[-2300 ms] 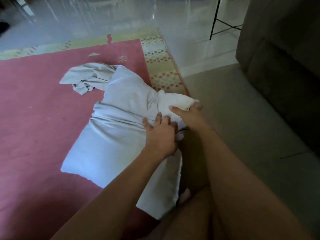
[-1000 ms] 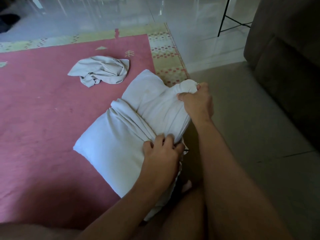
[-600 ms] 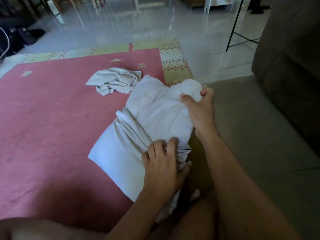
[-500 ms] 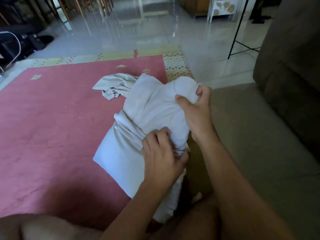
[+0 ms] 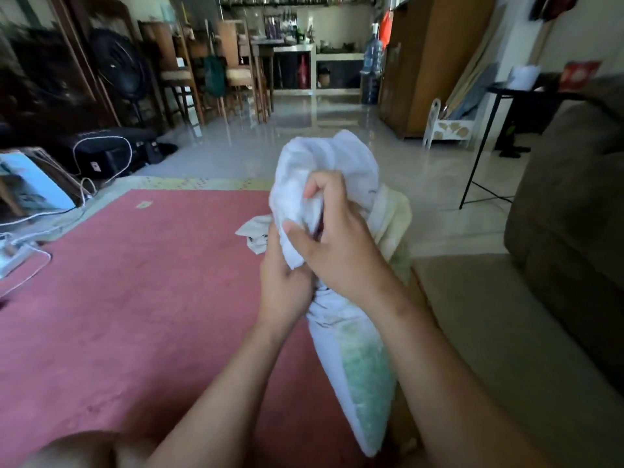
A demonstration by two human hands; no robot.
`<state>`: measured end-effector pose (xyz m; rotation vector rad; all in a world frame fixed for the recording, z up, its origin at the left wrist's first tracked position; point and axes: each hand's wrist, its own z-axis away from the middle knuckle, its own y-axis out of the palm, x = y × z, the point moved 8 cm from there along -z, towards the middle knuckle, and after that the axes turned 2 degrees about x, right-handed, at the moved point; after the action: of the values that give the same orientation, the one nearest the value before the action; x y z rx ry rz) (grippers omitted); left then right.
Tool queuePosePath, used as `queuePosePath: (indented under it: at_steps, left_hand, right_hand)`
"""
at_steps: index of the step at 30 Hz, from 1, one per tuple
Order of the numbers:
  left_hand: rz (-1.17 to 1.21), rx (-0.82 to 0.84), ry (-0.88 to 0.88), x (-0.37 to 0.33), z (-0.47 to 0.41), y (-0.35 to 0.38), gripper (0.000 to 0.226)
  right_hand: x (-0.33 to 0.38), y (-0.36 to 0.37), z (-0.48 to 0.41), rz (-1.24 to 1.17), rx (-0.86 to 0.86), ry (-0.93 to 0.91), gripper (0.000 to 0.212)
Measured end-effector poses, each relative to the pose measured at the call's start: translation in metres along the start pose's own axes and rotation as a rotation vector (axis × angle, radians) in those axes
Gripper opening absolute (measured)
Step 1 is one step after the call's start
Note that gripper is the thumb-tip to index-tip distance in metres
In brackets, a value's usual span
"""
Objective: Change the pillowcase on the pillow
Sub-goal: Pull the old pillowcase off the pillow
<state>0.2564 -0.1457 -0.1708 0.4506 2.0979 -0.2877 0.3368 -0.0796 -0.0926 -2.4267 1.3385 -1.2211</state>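
Pillow (image 5: 364, 383): upright over the pink rug (image 5: 135, 298), white pillowcase (image 5: 324, 157) bunched at its top. Left hand (image 5: 287, 292), right hand (image 5: 341, 258): close together, each clenched on that bunched cloth.

One head-worn wide-angle view looks forward across the red rug (image 5: 135, 298), close behind the upright pillow (image 5: 351, 366).

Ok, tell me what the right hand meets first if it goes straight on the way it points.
The right hand grips the bunched top of the pillow, so it would press straight into that. Beyond lies a crumpled cloth on the rug, though depth is unclear.
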Motion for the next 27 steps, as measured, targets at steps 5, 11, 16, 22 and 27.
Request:
queuePosePath:
  at_steps: [5, 11, 16, 22, 27]
  left_hand:
    - [-0.008, 0.058, -0.383, 0.086, 0.019, -0.030, 0.029]
    - [0.075, 0.192, -0.575, 0.101, 0.041, -0.047, 0.020]
    - [-0.049, 0.027, -0.483, 0.079, 0.008, -0.092, 0.055]
    - [-0.382, 0.076, -0.514, 0.074, 0.011, -0.096, 0.055]
    - [-0.757, 0.026, -0.444, 0.067, -0.006, -0.085, 0.073]
  right_hand:
    - [-0.076, 0.029, 0.069, 0.487, 0.250, 0.062, 0.031]
    - [-0.099, 0.067, 0.117, 0.683, 0.395, 0.039, 0.022]
    - [-0.111, 0.062, 0.107, 0.729, 0.321, 0.108, 0.032]
    - [-0.164, 0.034, 0.084, 0.721, 0.524, 0.369, 0.057]
    - [-0.152, 0.043, 0.067, 0.838, 0.546, 0.179, 0.030]
